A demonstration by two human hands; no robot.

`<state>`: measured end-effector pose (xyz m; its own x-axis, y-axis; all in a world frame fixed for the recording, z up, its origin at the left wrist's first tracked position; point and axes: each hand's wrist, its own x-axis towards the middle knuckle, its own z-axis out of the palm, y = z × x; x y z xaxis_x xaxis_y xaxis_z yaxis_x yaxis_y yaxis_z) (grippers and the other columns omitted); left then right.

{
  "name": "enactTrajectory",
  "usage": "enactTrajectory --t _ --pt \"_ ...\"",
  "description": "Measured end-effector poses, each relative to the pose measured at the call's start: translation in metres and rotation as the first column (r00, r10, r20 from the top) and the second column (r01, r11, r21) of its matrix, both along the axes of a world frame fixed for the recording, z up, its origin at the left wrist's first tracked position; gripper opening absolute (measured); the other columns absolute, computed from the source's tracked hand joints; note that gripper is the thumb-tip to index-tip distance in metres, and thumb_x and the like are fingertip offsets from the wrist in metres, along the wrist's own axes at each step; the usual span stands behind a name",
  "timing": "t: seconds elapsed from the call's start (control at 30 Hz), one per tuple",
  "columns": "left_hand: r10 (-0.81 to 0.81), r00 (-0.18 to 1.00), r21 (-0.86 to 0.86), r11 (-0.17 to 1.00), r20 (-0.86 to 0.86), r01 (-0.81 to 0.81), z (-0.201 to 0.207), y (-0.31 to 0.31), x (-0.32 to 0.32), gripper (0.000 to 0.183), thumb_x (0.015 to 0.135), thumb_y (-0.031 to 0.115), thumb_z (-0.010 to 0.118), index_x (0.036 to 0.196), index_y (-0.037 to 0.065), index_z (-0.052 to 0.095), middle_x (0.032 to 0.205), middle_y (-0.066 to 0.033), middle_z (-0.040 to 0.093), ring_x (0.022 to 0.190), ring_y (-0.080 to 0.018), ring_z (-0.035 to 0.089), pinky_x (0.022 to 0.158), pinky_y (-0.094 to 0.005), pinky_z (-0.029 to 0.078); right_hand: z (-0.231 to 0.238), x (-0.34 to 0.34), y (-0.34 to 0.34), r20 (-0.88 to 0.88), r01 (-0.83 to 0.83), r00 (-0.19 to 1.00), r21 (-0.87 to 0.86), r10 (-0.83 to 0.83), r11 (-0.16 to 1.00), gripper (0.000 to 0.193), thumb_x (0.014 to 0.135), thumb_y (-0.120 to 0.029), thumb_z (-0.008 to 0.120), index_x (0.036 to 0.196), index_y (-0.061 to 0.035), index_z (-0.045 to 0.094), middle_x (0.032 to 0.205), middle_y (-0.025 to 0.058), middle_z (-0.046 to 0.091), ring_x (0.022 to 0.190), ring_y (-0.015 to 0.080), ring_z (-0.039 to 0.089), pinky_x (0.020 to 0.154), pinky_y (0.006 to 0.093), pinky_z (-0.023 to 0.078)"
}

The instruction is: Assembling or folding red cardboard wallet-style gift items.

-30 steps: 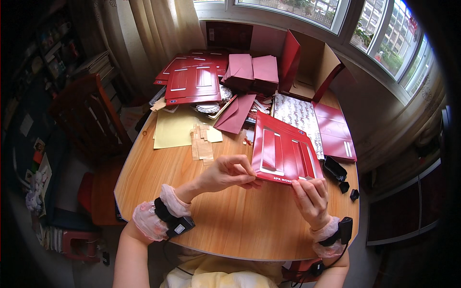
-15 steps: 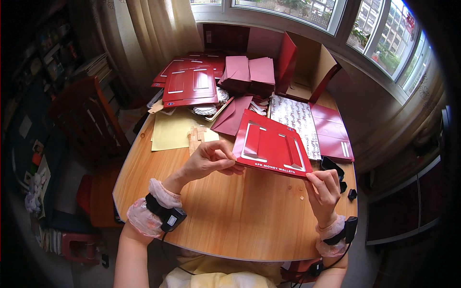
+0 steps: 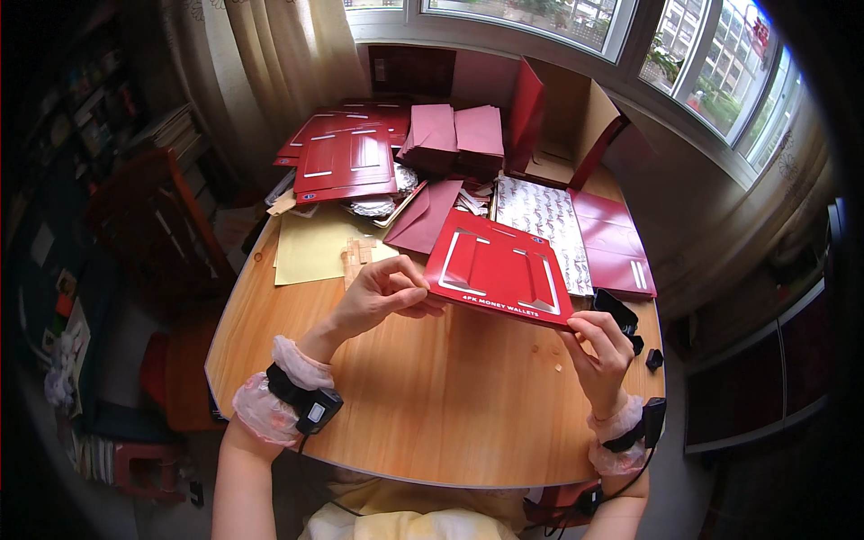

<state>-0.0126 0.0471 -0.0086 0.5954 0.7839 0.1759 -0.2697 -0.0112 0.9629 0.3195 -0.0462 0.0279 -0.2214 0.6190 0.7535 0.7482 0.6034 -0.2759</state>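
Observation:
Between both hands, above the wooden table (image 3: 405, 396), I hold a flat red cardboard sleeve (image 3: 502, 263) with bracket-shaped cut slots and pale lettering along its near edge. My left hand (image 3: 385, 293) pinches its near left corner between thumb and fingers. At the near right corner, my right hand (image 3: 601, 353) has it between thumb and fingertips. The sleeve is tilted, its printed face turned up. Beyond it lie a dark pink envelope (image 3: 421, 219) and a white patterned sheet (image 3: 543, 229), which it partly covers.
Red cardboard sleeves (image 3: 346, 162) are piled at the back left, beside stacked pink envelopes (image 3: 432, 130). An open red box (image 3: 562, 126) stands at the back right. Yellow sheets (image 3: 310, 247) lie on the left, a glossy red folder (image 3: 616, 243) and black objects (image 3: 615, 313) on the right.
The whole view has shifted slightly to the left. Both hands keep their grip on the red cardboard sleeve, whose tilt has changed a little.

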Motion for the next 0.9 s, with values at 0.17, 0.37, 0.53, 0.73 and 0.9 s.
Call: enactTrajectory --t 0.17,0.37,0.53,0.73,0.9 --pt "0.054 0.998 0.024 0.998 0.039 -0.054 -0.005 0.002 0.005 0.01 0.095 0.007 0.06 0.104 0.004 0.058 0.104 -0.0152 0.07 0.098 -0.0221 0.069 0.083 -0.0293 0.058 -0.001 0.0 0.003 -0.014 -0.053 0.998 0.045 0.054 0.998 0.021 0.074 0.004 0.077 0.093 0.0021 0.066 0.087 0.0116 0.065 0.072 0.0228 0.066 0.06 0.0299 0.053" --pt "0.106 0.994 -0.008 0.994 0.04 -0.106 -0.012 0.003 0.013 0.014 0.093 0.004 0.062 0.107 0.002 0.064 0.105 -0.0139 0.07 0.098 -0.0207 0.069 0.085 -0.0275 0.057 -0.002 0.0 0.001 0.068 -0.07 0.995 0.054 0.066 0.996 0.019 0.074 0.004 0.076 0.091 0.0029 0.066 0.088 0.0126 0.065 0.072 0.0248 0.066 0.06 0.0303 0.053" --pt "0.107 0.989 -0.033 0.994 0.103 -0.104 -0.018 0.003 0.01 0.013 0.093 0.004 0.062 0.105 0.003 0.065 0.105 -0.0134 0.07 0.099 -0.0207 0.069 0.087 -0.0277 0.057 0.0 -0.003 -0.001 0.098 -0.091 0.992 0.101 0.081 0.991 0.019 0.075 0.003 0.076 0.091 0.0029 0.066 0.088 0.0127 0.065 0.072 0.0253 0.066 0.061 0.0303 0.053" --pt "0.075 0.991 -0.048 0.996 0.115 -0.07 -0.019 0.003 0.014 0.011 0.094 0.003 0.06 0.104 0.003 0.065 0.107 -0.0129 0.069 0.101 -0.0209 0.068 0.088 -0.0288 0.056 0.001 0.002 0.0 0.033 -0.074 0.997 0.025 0.074 0.997 0.022 0.073 0.001 0.077 0.093 -0.0001 0.068 0.087 0.0106 0.063 0.074 0.0239 0.065 0.062 0.0301 0.053" --pt "0.056 0.991 0.04 0.997 0.125 -0.061 -0.018 -0.001 0.017 0.008 0.094 0.004 0.06 0.1 0.002 0.065 0.103 -0.01 0.07 0.099 -0.0193 0.069 0.085 -0.028 0.057 0.014 -0.01 0.002 0.176 -0.037 0.983 -0.064 0.048 0.997 0.028 0.07 -0.004 0.08 0.095 -0.0018 0.068 0.089 0.0087 0.063 0.083 0.0245 0.059 0.071 0.0324 0.051"
